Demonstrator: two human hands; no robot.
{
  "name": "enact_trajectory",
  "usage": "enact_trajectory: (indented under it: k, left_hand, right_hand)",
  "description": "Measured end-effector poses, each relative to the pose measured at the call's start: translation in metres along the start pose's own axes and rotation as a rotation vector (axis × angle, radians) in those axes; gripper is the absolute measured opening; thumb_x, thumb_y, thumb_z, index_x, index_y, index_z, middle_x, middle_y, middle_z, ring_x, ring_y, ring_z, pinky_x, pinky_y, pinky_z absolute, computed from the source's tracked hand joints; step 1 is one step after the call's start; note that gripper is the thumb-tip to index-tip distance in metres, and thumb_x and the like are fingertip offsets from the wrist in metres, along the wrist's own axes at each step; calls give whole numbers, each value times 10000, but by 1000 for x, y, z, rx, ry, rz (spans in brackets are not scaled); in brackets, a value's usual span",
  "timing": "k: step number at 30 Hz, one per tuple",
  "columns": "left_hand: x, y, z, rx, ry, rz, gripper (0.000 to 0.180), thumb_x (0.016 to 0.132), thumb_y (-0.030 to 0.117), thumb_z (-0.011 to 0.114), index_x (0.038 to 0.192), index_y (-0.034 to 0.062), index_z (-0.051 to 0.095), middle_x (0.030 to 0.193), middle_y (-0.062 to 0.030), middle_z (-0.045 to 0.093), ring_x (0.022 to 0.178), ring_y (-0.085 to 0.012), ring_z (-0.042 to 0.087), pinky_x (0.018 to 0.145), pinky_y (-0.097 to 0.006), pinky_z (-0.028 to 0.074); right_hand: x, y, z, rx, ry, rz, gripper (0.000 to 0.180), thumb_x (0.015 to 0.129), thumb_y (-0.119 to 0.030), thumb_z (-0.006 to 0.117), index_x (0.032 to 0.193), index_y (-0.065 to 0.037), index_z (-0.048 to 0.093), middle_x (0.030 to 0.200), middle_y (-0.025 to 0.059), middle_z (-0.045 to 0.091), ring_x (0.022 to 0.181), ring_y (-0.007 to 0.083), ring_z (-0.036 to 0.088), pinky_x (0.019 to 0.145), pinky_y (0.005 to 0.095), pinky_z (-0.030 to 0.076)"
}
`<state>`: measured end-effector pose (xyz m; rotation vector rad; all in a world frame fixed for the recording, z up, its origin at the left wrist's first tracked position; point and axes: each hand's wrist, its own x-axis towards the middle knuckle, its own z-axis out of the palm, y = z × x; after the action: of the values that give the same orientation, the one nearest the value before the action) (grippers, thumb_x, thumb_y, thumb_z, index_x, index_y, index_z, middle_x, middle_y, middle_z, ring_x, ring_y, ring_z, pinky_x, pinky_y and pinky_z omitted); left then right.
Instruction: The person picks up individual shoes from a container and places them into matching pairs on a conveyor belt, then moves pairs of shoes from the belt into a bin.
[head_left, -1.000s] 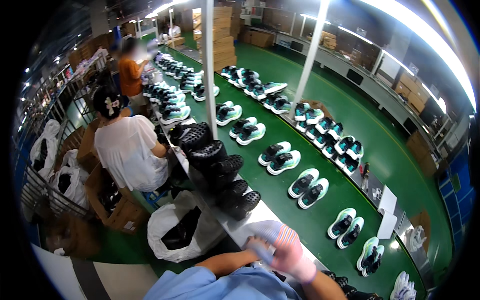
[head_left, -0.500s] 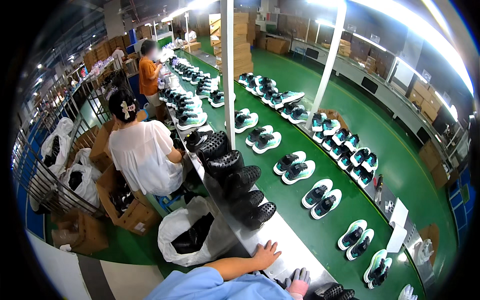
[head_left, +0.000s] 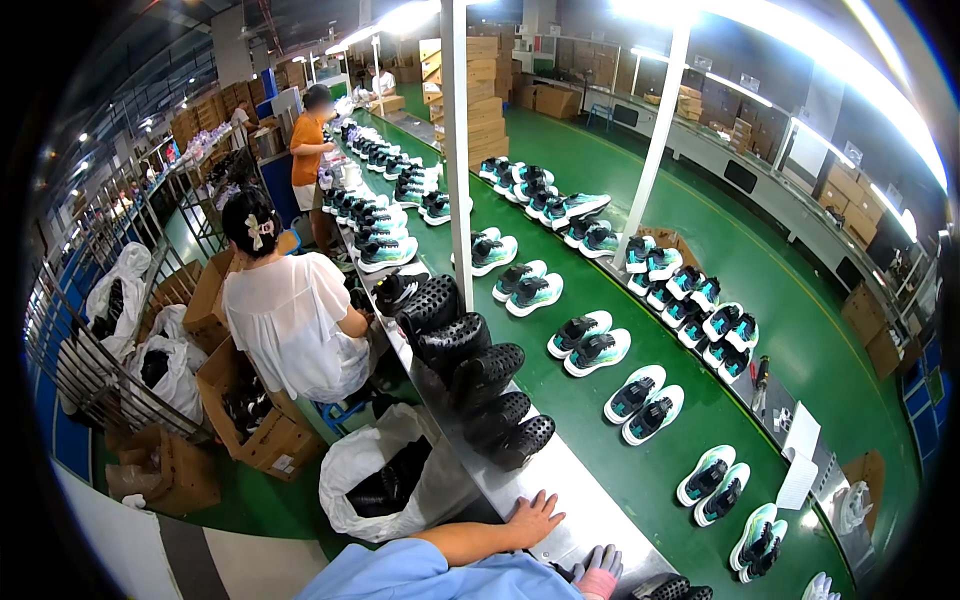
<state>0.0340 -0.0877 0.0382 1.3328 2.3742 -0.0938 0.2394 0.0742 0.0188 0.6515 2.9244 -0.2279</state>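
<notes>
- Fingers of my bare left hand (head_left: pixel 533 520) are spread wide, palm down on the silver metal table (head_left: pixel 585 492); they pinch nothing, and I read the flat palm as a way of leaning or steadying.
- My right hand (head_left: pixel 598 575), gloved in grey and pink, is just beside it at the lower edge of my view, fingers extended and slightly parted; I see nothing gripped.
- Black, rounded, perforated shoes (head_left: pixel 490 370) stand in a close row along the table beyond the left hand, perhaps packed tightly to save space; similar black shoes (head_left: pixel 675 588) sit just right of the right hand.
- On the smooth green belt (head_left: pixel 640 490), teal, black and white sneakers (head_left: pixel 655 412) stand in separate pairs, probably so mates stay together.
- Below the table, I see an open white plastic sack (head_left: pixel 345 500) holding glossy black items (head_left: pixel 390 480), too jumbled to count.
- Behind it, a brown cardboard box (head_left: pixel 275 455) with raised flaps contains dark items (head_left: pixel 245 405) I cannot identify.
- Farther left, 1 smaller brown box (head_left: pixel 190 485) holds crumpled, translucent wrapping (head_left: pixel 135 475).
</notes>
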Motion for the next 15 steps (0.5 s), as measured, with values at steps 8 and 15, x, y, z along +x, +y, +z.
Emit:
enact_trajectory:
  k: [8,15]
  left_hand:
    - [-5,0,-11,2,-28,2,583,1010,193,489,1582,202,377,1661,-224,241,1486,-475,278,942,-667,456]
    - [-4,0,-11,-47,-50,-6,736,930,149,620,1602,204,326,1661,-246,199,1486,-490,253,1009,-686,427]
  right_hand:
    - [3,1,1,34,-4,21,722,902,-430,641,1507,-79,462,1566,223,419,1445,410,366,1180,550,299]
    - [3,-1,-6,60,14,6,717,890,-409,664,1501,-81,479,1547,223,444,1433,417,382,1177,544,310]
